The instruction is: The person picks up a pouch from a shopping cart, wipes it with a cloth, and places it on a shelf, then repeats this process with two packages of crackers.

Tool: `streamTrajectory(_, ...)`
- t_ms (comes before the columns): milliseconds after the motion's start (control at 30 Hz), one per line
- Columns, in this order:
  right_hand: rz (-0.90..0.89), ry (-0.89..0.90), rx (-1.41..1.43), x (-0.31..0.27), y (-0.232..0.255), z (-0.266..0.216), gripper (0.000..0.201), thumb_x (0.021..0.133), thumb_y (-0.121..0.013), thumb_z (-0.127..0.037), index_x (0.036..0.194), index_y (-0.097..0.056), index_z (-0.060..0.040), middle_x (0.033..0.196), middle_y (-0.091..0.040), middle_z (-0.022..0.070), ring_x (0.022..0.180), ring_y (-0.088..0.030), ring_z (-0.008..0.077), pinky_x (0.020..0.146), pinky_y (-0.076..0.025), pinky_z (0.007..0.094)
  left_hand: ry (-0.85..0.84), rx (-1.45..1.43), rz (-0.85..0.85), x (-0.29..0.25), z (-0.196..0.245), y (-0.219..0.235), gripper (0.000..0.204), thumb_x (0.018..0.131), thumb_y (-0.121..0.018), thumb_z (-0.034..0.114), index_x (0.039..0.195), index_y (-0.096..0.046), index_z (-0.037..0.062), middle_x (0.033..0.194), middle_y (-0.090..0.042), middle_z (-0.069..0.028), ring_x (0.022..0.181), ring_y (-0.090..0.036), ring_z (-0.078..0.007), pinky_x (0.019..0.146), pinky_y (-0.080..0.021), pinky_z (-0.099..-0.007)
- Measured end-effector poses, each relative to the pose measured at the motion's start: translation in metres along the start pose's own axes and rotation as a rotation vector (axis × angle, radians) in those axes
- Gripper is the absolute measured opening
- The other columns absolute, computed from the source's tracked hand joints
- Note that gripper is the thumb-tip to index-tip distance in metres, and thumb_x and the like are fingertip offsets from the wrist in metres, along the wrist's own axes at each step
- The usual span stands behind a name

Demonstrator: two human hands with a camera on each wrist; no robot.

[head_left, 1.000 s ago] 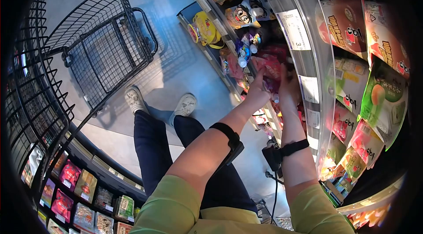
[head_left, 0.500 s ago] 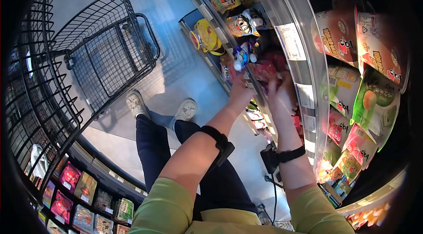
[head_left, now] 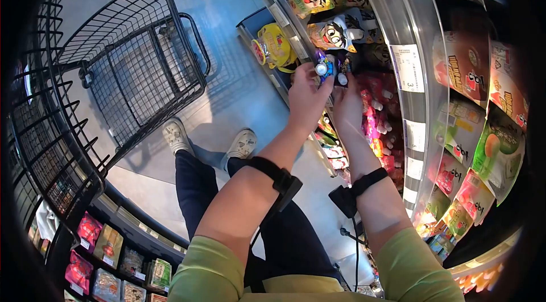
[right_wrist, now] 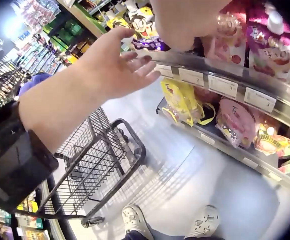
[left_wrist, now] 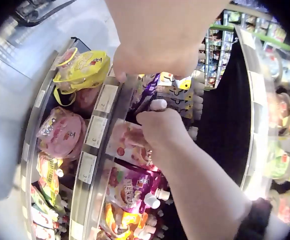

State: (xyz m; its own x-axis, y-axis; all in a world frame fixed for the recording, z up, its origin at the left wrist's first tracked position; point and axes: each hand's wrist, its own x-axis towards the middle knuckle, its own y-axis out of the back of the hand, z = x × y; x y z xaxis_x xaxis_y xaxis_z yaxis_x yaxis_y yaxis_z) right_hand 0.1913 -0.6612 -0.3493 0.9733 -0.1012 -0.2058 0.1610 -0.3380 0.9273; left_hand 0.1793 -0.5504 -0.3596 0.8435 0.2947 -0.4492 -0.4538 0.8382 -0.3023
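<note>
Blue-purple spouted pouches [head_left: 324, 69] with white caps lie in the shelf row in front of both hands. My left hand [head_left: 309, 97] reaches them from the left, thumb and fingers spread around the nearest pouch in the head view. In the right wrist view the left hand [right_wrist: 110, 65] shows loose, parted fingers, a purple pouch [right_wrist: 149, 45] just beyond. My right hand [head_left: 348, 110] is close beside it, fingertips right at a white cap [head_left: 342, 79]. The left wrist view puts the right hand [left_wrist: 167, 127] just below that cap; whether it grips the pouch I cannot tell.
Cartoon-face pouches [head_left: 333, 34] and a yellow bag-shaped pack [head_left: 276, 46] sit toward the shelf's far end. Red and pink pouches [head_left: 375, 114] lie nearer. A clear shelf front with price tags [head_left: 406, 69] runs along the right. A black wire cart [head_left: 136, 57] stands left.
Both hands were on a red pouch one second ago and have left it. They have moved toward the shelf's far end, to the blue-purple pouches.
</note>
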Motion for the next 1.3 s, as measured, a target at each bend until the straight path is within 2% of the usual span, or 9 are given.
streamTrajectory(167,0.034,-0.030,-0.016,0.004,0.022,-0.011,0.027,0.089,-0.047,-0.008,0.116,-0.050,-0.0031,0.102,-0.060,0.0234,0.088,-0.061,0.0358,0.074,-0.049,0.0420,0.067,0.226,0.024,0.007,-0.002,-0.008,0.020,0.074,-0.065,0.009,0.088,-0.055,-0.0010,0.075,-0.063,-0.0131,0.069,-0.063,-0.0253,0.065,-0.048,-0.0336)
streamTrajectory(333,0.201,-0.238,0.302,0.018,0.048,-0.016,0.025,0.094,-0.044,-0.015,0.114,-0.051,-0.0016,0.080,-0.063,0.0147,0.068,-0.065,0.0223,0.058,-0.051,0.0315,0.030,0.374,0.006,-0.029,0.012,-0.015,0.021,0.074,-0.065,0.005,0.090,-0.053,-0.0011,0.079,-0.062,-0.0143,0.071,-0.063,-0.0258,0.064,-0.048,-0.0344)
streamTrajectory(400,0.263,-0.361,0.475,0.031,0.046,-0.008,0.026,0.096,-0.042,-0.016,0.113,-0.051,0.0006,0.093,-0.061,0.0131,0.070,-0.065,0.0179,0.060,-0.052,0.0261,0.005,0.146,0.032,-0.037,0.014,-0.022,0.021,0.074,-0.064,0.003,0.090,-0.050,-0.0018,0.077,-0.062,-0.0104,0.066,-0.061,-0.0163,0.063,-0.049,-0.0284)
streamTrajectory(733,0.347,-0.170,0.278,0.067,0.015,0.076,0.030,0.094,-0.047,-0.015,0.118,-0.048,0.0032,0.117,-0.052,0.0150,0.092,-0.063,0.0253,0.073,-0.055,0.0286,-0.075,0.307,-0.009,-0.037,-0.005,-0.033,0.025,0.075,-0.065,0.003,0.092,-0.048,-0.0021,0.079,-0.061,-0.0091,0.071,-0.061,-0.0151,0.066,-0.049,-0.0279)
streamTrajectory(800,0.312,-0.422,0.997,0.053,0.041,0.020,0.033,0.094,-0.048,-0.017,0.121,-0.045,0.0023,0.122,-0.050,0.0147,0.096,-0.061,0.0245,0.082,-0.051,0.0305,-0.016,0.281,-0.044,-0.038,-0.001,-0.034,0.024,0.075,-0.066,0.004,0.091,-0.048,-0.0019,0.079,-0.061,-0.0088,0.071,-0.061,-0.0159,0.067,-0.049,-0.0285)
streamTrajectory(900,0.182,-0.230,0.224,0.048,0.040,0.059,0.038,0.094,-0.048,-0.020,0.125,-0.043,0.0009,0.125,-0.048,0.0150,0.100,-0.058,0.0219,0.090,-0.044,0.0312,-0.029,0.197,-0.058,-0.035,-0.010,-0.038,0.026,0.076,-0.066,0.006,0.092,-0.049,-0.0024,0.082,-0.061,-0.0100,0.072,-0.061,-0.0157,0.067,-0.050,-0.0293)
streamTrajectory(1033,0.174,-0.010,0.558,-0.011,0.072,-0.022,0.041,0.094,-0.047,-0.029,0.124,-0.045,-0.0016,0.108,-0.056,0.0142,0.100,-0.054,0.0220,0.087,-0.042,0.0294,0.075,0.189,-0.191,-0.030,-0.013,-0.043,0.038,0.076,-0.065,0.005,0.109,-0.049,-0.0032,0.099,-0.061,-0.0160,0.090,-0.062,-0.0211,0.079,-0.049,-0.0310)
streamTrajectory(1133,-0.103,-0.306,0.315,-0.010,0.085,-0.043,0.037,0.092,-0.051,-0.023,0.123,-0.047,-0.0027,0.109,-0.056,0.0136,0.101,-0.052,0.0196,0.088,-0.040,0.0305,-0.288,0.201,-0.265,-0.032,-0.018,-0.044,0.052,0.069,-0.063,-0.001,0.118,-0.049,-0.0009,0.108,-0.057,-0.0214,0.100,-0.056,-0.0346,0.085,-0.045,-0.0377)
streamTrajectory(1300,0.232,-0.113,-0.007,0.024,0.047,0.008,0.025,0.090,-0.054,-0.017,0.113,-0.052,-0.0077,0.101,-0.057,0.0122,0.095,-0.053,0.0234,0.085,-0.041,0.0335,-0.242,0.342,-0.294,-0.040,-0.032,-0.033,0.053,0.071,-0.061,0.004,0.122,-0.048,0.0018,0.122,-0.051,-0.0187,0.112,-0.049,-0.0358,0.094,-0.041,-0.0366)
